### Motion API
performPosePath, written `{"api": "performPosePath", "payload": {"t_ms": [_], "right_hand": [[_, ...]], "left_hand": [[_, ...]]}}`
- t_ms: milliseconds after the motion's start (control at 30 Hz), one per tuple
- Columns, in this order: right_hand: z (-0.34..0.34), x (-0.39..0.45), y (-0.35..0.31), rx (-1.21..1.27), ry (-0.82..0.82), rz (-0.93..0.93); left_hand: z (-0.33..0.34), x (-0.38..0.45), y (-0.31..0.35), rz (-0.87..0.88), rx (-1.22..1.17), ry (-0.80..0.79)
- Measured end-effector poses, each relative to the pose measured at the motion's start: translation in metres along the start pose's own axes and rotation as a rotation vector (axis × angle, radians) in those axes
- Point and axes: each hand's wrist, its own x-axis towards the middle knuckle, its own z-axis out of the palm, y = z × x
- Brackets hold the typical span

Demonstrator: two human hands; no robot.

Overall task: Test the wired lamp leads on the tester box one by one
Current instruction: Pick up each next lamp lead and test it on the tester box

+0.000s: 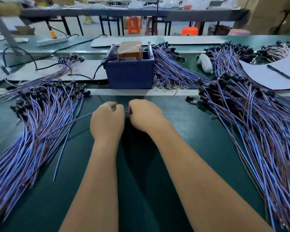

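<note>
Near the desk's [174,114] middle, your left hand [107,121] and right hand [145,114] each curl their grip on one lead [79,118]. Keep its two bare ends separated as you reach the tester box [130,71], just beyond.

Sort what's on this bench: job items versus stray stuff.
Job: tester box; left lead pile; right lead pile; single lead pinched by left hand and right hand.
Stray: pen; paper sheet; power strip.
</note>
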Motion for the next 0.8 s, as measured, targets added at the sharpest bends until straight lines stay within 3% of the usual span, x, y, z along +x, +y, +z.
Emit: {"api": "performPosePath", "payload": {"t_ms": [67,167,200,267,333,367,467,533,667,800], "right_hand": [[-0.013,-0.008,0.006,0.129,-0.176,0.022],[-0.029,-0.025,0.019,0.406,-0.615,-0.108],[-0.029,-0.031,0.023,0.551,-0.693,-0.137],[-0.023,-0.036,0.03,0.979,-0.604,-0.091],[-0.011,-0.034,0.034,1.391,-0.316,0.047],[-0.006,-0.032,0.036,1.485,-0.173,0.088],[0.005,-0.028,0.038,1.472,0.071,0.075],[0.009,-0.029,0.036,1.462,0.16,0.113],[0.006,-0.029,0.036,1.485,0.234,0.21],[0.004,-0.029,0.038,1.496,0.214,0.16]], "left_hand": [[0.004,0.005,-0.001,-0.083,-0.146,-0.038],[0.009,0.009,0.0,-0.192,-0.529,-0.096],[0.009,0.009,0.002,-0.21,-0.618,-0.101],[0.008,0.006,0.011,-0.218,-0.788,-0.13],[0.006,-0.002,0.021,-0.172,-0.933,-0.243],[0.006,-0.007,0.025,-0.14,-0.968,-0.328],[0.008,-0.023,0.034,-0.014,-0.919,-0.558],[0.007,-0.028,0.036,0.022,-0.866,-0.626],[0.001,-0.023,0.027,0.045,-0.748,-0.789],[-0.002,-0.02,0.022,0.088,-0.637,-0.851]]}}
